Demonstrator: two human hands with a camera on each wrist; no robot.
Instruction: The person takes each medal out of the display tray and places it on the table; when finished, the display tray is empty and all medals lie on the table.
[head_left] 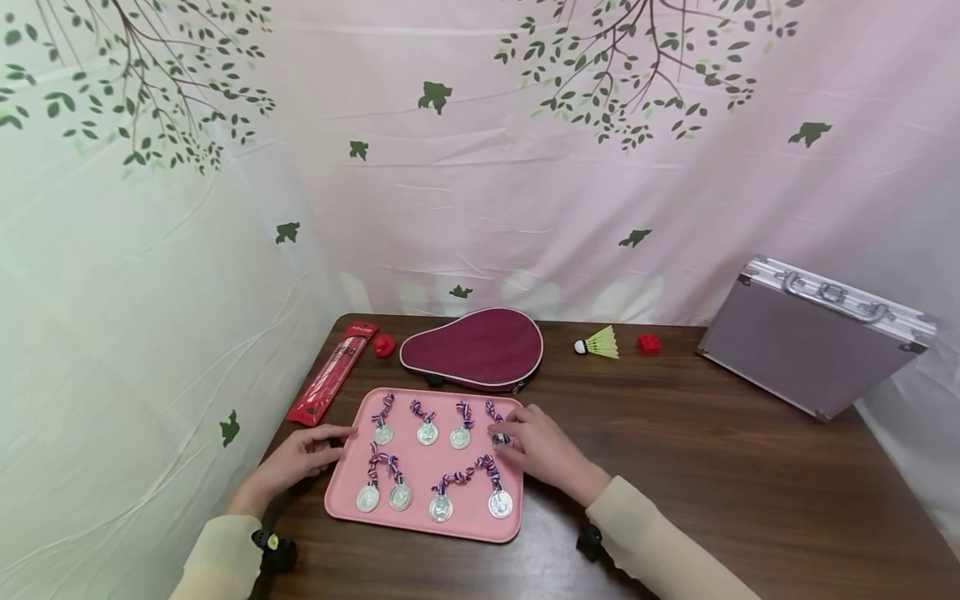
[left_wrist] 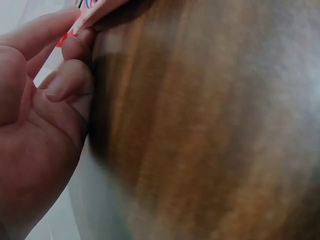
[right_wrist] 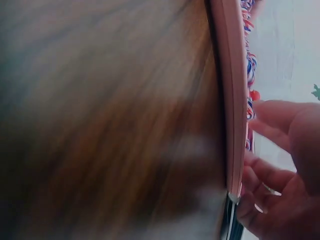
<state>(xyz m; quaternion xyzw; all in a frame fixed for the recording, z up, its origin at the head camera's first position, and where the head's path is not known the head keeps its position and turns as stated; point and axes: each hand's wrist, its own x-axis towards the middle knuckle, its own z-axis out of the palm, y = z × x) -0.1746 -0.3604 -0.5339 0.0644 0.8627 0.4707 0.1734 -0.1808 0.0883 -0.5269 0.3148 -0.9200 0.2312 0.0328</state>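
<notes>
A pink tray (head_left: pixel 420 533) lies on the table with several silver medals on it, set in two rows, their red, white and blue ribbons bunched up. At the tray's left rim, my left hand (head_left: pixel 296 458) holds the edge between thumb and fingers; the left wrist view catches only a corner of the tray (left_wrist: pixel 107 9). My right hand (head_left: pixel 551 450) reaches over the right rim, and its thumb and fingers pinch the medal (head_left: pixel 501 439) at the right end of the far row. That medal is partly covered by the fingers. A silver medal (head_left: pixel 500 503) lies nearer, at the front right corner.
Behind the tray lies a maroon paddle case (head_left: pixel 472 348). A red packet (head_left: pixel 333 375) and a small red figure (head_left: pixel 384 345) sit to its left. A yellow shuttlecock (head_left: pixel 600 342), a red toy brick (head_left: pixel 649 343) and a grey metal-edged case (head_left: pixel 810 342) stand to the right.
</notes>
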